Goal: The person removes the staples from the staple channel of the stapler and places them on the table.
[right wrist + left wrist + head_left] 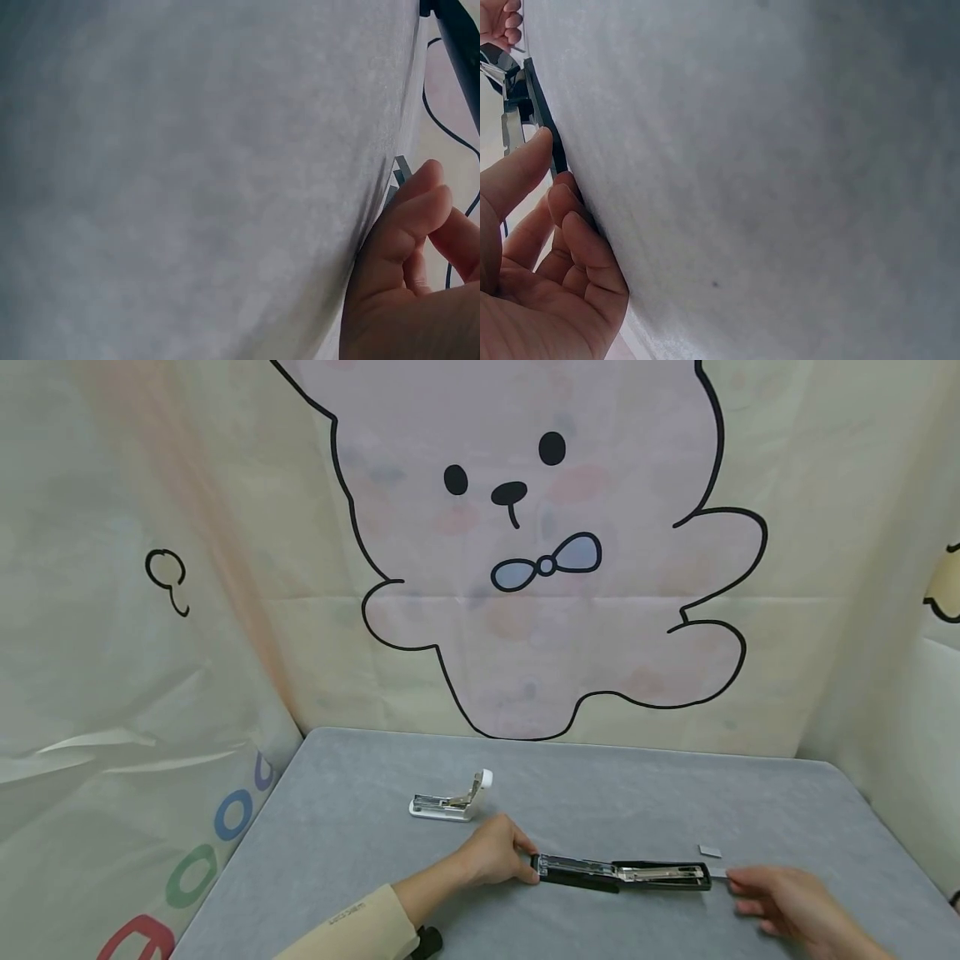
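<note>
A black stapler [585, 871] lies opened out flat on the table, its metal magazine and the inside of its top arm showing. My left hand [495, 852] grips its left end, the thumb on one side and the fingers on the other; the left wrist view shows the thumb against the dark stapler body [544, 112]. Off the stapler's right end, my right hand [783, 897] pinches a small silvery staple strip [718, 873] between thumb and fingertips. Another short staple strip [709, 851] lies on the table just behind it.
Farther back on the left stands a small white stapler [442, 807] with its top raised. Grey cloth covers the table [360, 877]. A printed curtain [525, 652] hangs along the back edge and both sides.
</note>
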A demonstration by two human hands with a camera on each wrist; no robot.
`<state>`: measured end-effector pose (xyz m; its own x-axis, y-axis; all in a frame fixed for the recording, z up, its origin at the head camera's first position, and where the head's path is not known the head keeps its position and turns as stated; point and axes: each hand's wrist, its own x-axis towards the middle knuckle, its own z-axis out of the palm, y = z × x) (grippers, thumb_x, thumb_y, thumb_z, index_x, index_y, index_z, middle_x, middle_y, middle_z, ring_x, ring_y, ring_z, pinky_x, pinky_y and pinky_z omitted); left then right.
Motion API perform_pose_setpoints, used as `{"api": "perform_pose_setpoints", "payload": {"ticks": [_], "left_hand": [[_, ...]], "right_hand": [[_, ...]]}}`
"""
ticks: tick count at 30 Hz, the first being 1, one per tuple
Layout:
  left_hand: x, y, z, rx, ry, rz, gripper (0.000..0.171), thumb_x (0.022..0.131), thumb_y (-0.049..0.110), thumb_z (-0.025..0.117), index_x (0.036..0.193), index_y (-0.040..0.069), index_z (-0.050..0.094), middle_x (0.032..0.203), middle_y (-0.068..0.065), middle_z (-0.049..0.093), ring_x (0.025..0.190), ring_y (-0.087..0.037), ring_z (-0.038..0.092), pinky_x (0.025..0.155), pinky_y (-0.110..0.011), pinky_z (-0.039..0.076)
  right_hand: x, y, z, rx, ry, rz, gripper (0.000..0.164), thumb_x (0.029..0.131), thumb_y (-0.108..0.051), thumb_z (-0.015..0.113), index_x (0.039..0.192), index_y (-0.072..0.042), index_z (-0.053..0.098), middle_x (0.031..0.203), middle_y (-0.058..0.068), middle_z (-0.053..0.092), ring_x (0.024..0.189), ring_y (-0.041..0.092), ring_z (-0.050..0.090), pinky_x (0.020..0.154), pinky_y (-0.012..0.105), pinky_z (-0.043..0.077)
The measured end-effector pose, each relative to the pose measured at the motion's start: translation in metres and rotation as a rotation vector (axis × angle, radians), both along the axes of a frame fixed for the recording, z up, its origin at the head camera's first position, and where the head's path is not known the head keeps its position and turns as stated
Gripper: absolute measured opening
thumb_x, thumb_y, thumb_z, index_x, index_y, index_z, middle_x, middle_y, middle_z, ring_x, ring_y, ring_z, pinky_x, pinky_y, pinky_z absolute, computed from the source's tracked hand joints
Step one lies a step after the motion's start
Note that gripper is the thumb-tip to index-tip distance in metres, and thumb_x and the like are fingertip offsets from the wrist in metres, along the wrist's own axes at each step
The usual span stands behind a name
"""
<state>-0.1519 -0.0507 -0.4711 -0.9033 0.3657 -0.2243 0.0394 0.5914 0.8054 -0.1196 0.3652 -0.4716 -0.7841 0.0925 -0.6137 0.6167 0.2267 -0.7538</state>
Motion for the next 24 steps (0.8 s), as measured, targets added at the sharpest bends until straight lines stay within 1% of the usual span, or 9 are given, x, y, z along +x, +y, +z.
{"api": "perform_pose_setpoints", "payload": {"ticks": [5,10,16,18,21,24], "left_hand": [[-0.001,0.0,-0.001,-0.011,0.0,-0.008,0.025,0.07,0.004,0.095,0.092,0.007,0.083,0.061,0.008,0.066,0.05,-0.007,0.039,0.049,-0.024,0.032],[-0.002,0.0,-0.002,-0.012,0.004,-0.01,0.025,0.071,0.005,0.095,0.093,0.007,0.084,0.06,0.008,0.065,0.05,-0.007,0.04,0.049,-0.024,0.033],[0.0,0.0,-0.002,-0.007,0.014,-0.011,0.026,0.071,0.004,0.095,0.094,0.006,0.083,0.06,0.006,0.065,0.051,-0.006,0.043,0.05,-0.024,0.034],[0.0,0.0,-0.002,-0.001,0.027,-0.012,0.027,0.071,0.004,0.095,0.095,0.005,0.083,0.063,0.006,0.067,0.052,-0.006,0.045,0.05,-0.023,0.035],[0.002,-0.002,-0.003,0.018,0.031,-0.009,0.03,0.071,0.003,0.094,0.099,0.003,0.083,0.066,0.005,0.069,0.055,-0.006,0.048,0.051,-0.023,0.035],[0.003,-0.005,-0.002,0.029,0.031,-0.01,0.033,0.073,0.003,0.094,0.103,0.002,0.082,0.064,0.003,0.064,0.056,-0.006,0.047,0.051,-0.023,0.035]], "right_hand": [[0.002,-0.001,-0.002,0.076,0.011,0.001,0.014,0.098,-0.022,0.07,0.092,-0.01,0.075,0.078,-0.005,0.071,0.07,0.012,0.068,0.06,0.029,0.051],[-0.001,0.001,-0.004,0.141,0.013,-0.009,0.015,0.097,-0.021,0.071,0.092,-0.007,0.076,0.077,-0.004,0.07,0.069,0.013,0.068,0.059,0.031,0.051],[-0.003,0.005,-0.007,0.149,-0.014,-0.032,0.018,0.099,-0.02,0.069,0.095,-0.004,0.077,0.078,-0.003,0.071,0.071,0.016,0.068,0.062,0.034,0.053],[-0.003,0.007,-0.007,0.153,-0.017,-0.032,0.019,0.099,-0.02,0.068,0.097,-0.003,0.076,0.08,-0.002,0.071,0.072,0.016,0.069,0.063,0.035,0.053],[-0.002,0.01,-0.005,0.139,0.008,-0.003,0.021,0.1,-0.02,0.068,0.102,-0.001,0.076,0.084,-0.002,0.073,0.075,0.017,0.069,0.064,0.035,0.054],[-0.002,0.012,-0.001,0.117,0.038,0.032,0.025,0.101,-0.022,0.067,0.108,0.0,0.075,0.089,-0.002,0.074,0.078,0.017,0.069,0.065,0.035,0.054]]}}
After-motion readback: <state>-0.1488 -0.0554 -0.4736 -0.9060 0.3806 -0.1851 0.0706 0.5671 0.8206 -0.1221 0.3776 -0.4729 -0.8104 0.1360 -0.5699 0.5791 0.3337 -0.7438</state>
